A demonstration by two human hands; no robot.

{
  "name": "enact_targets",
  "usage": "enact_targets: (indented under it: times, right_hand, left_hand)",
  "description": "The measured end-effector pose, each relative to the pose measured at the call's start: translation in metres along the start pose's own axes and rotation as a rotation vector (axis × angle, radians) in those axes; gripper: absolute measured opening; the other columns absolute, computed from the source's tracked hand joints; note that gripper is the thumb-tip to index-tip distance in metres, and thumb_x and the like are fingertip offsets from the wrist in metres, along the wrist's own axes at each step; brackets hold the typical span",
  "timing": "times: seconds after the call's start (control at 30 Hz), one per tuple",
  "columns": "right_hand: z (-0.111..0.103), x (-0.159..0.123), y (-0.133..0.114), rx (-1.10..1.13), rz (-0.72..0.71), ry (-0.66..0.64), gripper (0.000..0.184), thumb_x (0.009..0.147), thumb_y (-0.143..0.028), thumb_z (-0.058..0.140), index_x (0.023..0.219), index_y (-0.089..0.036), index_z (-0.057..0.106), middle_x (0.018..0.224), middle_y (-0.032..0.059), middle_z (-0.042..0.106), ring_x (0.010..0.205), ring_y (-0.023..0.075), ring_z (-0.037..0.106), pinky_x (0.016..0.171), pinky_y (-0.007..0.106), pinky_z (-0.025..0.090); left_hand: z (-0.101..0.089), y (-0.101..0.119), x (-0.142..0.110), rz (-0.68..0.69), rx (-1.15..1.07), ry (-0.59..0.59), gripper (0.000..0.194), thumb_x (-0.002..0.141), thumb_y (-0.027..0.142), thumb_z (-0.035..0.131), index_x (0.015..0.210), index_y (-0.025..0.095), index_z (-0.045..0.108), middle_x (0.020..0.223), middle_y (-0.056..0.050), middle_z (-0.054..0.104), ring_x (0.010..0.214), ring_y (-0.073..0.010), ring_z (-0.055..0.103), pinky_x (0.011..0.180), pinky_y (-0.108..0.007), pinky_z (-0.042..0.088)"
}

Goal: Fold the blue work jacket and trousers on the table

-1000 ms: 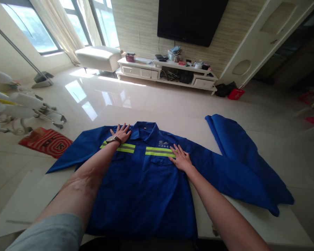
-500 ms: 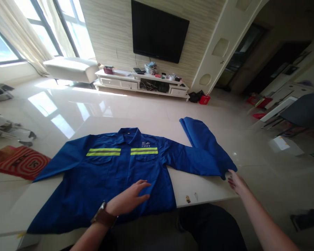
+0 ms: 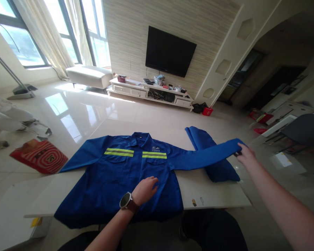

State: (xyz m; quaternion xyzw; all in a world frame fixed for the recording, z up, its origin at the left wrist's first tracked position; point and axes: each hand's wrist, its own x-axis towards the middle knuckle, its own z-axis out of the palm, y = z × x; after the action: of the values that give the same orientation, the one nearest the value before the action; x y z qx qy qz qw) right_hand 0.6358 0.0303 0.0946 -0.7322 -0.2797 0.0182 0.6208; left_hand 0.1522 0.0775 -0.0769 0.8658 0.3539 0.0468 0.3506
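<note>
Nearest to us, the left forearm slants in with a watch (image 3: 125, 200) at its wrist, and the left hand (image 3: 144, 191) hangs palm down over the lower front of a blue jacket (image 3: 131, 174). Its fingers are half bent and hold nothing; we cannot tell whether they touch the cloth. The jacket lies spread on a white table (image 3: 214, 195) under and ahead of this hand, collar away from us.

Out to the right and farther forward, the right arm reaches long from the lower corner. The right hand (image 3: 245, 154) is closed on the end of the jacket's sleeve (image 3: 206, 157), thumb and fingers apparently pinching it, though shadow hides their underside. The sleeve runs leftward from this hand, passing over a folded blue cloth (image 3: 225, 170).

Well to the left of the left hand, just beside the other sleeve's end, sits a red patterned bag (image 3: 39, 156), its contents hidden from us. Far ahead of both hands, a white cabinet (image 3: 128, 90) has a dark jumble in its open middle compartment and a small dark-red box (image 3: 121, 79) on top. Right of it, a red container (image 3: 207, 111) stands on the floor (image 3: 151, 120).
</note>
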Motion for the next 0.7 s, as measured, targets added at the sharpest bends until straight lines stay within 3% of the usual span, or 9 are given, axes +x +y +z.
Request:
enact_targets:
  times: [0.03,0.1,0.2,0.3,0.37,0.47,0.53,0.6,0.7]
  right_hand:
    - [0.017,0.011,-0.029,0.064,0.069,0.046,0.013,0.086,-0.027,0.056,0.079,-0.027,0.045,0.087,0.0086,0.063,0.07,0.02,0.063,0.067,0.05,0.052]
    - [0.059,0.024,-0.085,0.14,0.074,0.046,0.018,0.082,-0.018,0.06,0.082,-0.026,0.044,0.091,0.0052,0.065,0.068,0.0127,0.061,0.073,0.044,0.054]
    - [0.133,0.007,-0.156,0.237,-0.038,-0.061,0.02,0.082,-0.015,0.067,0.088,-0.022,0.05,0.092,0.0014,0.067,0.072,0.008,0.064,0.08,0.033,0.055]
    - [0.201,-0.062,-0.204,0.292,-0.168,-0.294,0.021,0.084,-0.021,0.073,0.096,-0.017,0.056,0.089,-0.0016,0.068,0.079,0.0091,0.068,0.084,0.031,0.056]
    - [0.234,-0.128,-0.223,0.305,-0.356,-0.671,0.025,0.09,-0.028,0.071,0.106,-0.014,0.058,0.095,-0.0004,0.068,0.087,0.0114,0.069,0.089,0.033,0.057]
    - [0.259,-0.22,-0.232,0.148,-0.5,-1.21,0.042,0.095,-0.048,0.068,0.121,-0.016,0.059,0.117,0.0049,0.07,0.103,0.0179,0.07,0.093,0.037,0.059]
    - [0.263,-0.254,-0.225,0.016,-0.507,-1.425,0.049,0.097,-0.054,0.064,0.131,-0.02,0.058,0.133,0.0074,0.066,0.112,0.0203,0.068,0.095,0.039,0.059]
    - [0.26,-0.263,-0.203,-0.126,-0.536,-1.439,0.046,0.098,-0.051,0.063,0.132,-0.021,0.06,0.136,0.0088,0.066,0.118,0.0219,0.066,0.099,0.04,0.056]
    - [0.245,-0.249,-0.142,-0.428,-0.607,-1.289,0.028,0.097,-0.034,0.063,0.12,-0.018,0.067,0.124,0.0098,0.071,0.12,0.024,0.065,0.107,0.041,0.05]
  left_hand:
    - [-0.002,-0.003,-0.002,0.004,-0.003,0.011,0.037,0.098,0.028,0.048,0.126,0.02,0.07,0.127,-0.013,0.07,0.116,-0.0278,0.068,0.101,-0.039,0.053]
    - [-0.007,-0.009,-0.005,0.017,-0.004,0.02,0.035,0.097,0.026,0.049,0.124,0.02,0.07,0.126,-0.013,0.071,0.115,-0.0281,0.068,0.1,-0.039,0.053]
    - [-0.015,-0.019,-0.012,0.008,-0.002,0.047,0.035,0.097,0.025,0.049,0.125,0.019,0.069,0.126,-0.013,0.071,0.115,-0.0282,0.068,0.1,-0.04,0.052]
    - [-0.027,-0.028,-0.02,-0.039,0.008,0.058,0.034,0.098,0.026,0.049,0.126,0.019,0.068,0.128,-0.014,0.071,0.117,-0.0288,0.068,0.1,-0.039,0.052]
    - [-0.033,-0.034,-0.026,-0.058,0.005,0.064,0.034,0.097,0.027,0.05,0.126,0.019,0.068,0.128,-0.014,0.072,0.117,-0.0287,0.068,0.098,-0.038,0.052]
    - [-0.035,-0.045,-0.034,-0.095,-0.001,0.066,0.034,0.097,0.029,0.052,0.124,0.02,0.07,0.125,-0.014,0.073,0.115,-0.0288,0.069,0.096,-0.036,0.053]
    - [-0.032,-0.053,-0.04,-0.14,0.018,0.037,0.035,0.097,0.03,0.051,0.125,0.019,0.07,0.127,-0.014,0.073,0.118,-0.0299,0.069,0.098,-0.037,0.053]
    - [-0.03,-0.06,-0.046,-0.189,0.053,-0.019,0.037,0.096,0.03,0.052,0.125,0.018,0.071,0.129,-0.015,0.072,0.12,-0.0312,0.068,0.1,-0.039,0.053]
    - [-0.032,-0.067,-0.055,-0.264,0.087,-0.131,0.034,0.095,0.032,0.053,0.115,0.015,0.075,0.122,-0.018,0.075,0.114,-0.0337,0.071,0.095,-0.041,0.055]
